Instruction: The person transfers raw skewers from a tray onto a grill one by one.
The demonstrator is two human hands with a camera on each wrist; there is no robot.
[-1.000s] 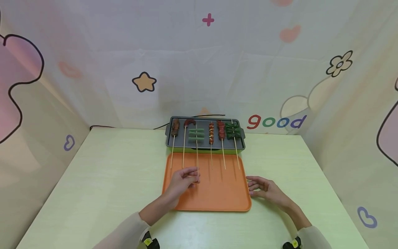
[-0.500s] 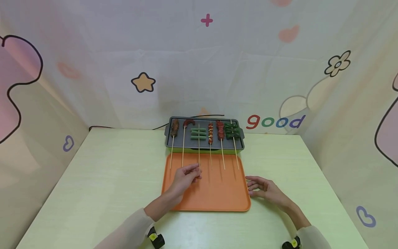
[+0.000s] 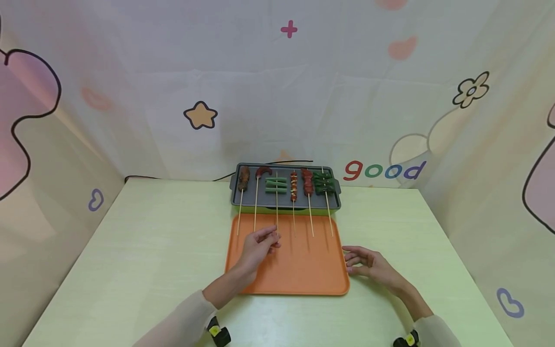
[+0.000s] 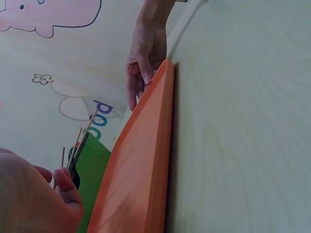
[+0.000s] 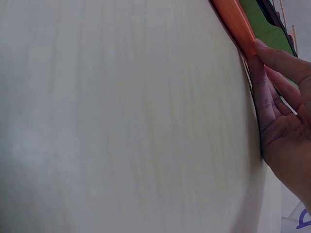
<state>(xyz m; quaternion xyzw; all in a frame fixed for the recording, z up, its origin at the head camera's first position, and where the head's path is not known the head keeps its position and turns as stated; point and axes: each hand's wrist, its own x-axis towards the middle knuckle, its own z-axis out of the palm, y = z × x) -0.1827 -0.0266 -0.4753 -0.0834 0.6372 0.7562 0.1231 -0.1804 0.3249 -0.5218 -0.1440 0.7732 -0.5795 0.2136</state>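
A grey grill pan (image 3: 334,204) at the table's far side carries several skewers, their sticks reaching back over an orange tray (image 3: 303,272). My left hand (image 3: 260,243) lies on the tray and pinches the near end of the green bean skewer (image 3: 276,185), third from the left. In the left wrist view my thumb and a fingertip (image 4: 65,187) close near a stick (image 4: 63,154). My right hand (image 3: 368,265) rests on the table with relaxed fingers against the tray's right edge (image 5: 238,24). The left wrist view shows that right hand (image 4: 146,53) too.
A pale green table (image 3: 151,250) is enclosed on three sides by a printed cloth backdrop (image 3: 130,96). A black cable (image 3: 173,177) runs from the grill along the table's back edge. Meat skewers (image 3: 244,178) and a green pepper skewer (image 3: 325,183) lie either side of the beans.
My left hand has moved a little toward the grill with the green bean skewer's stick. The right hand has stayed in place.
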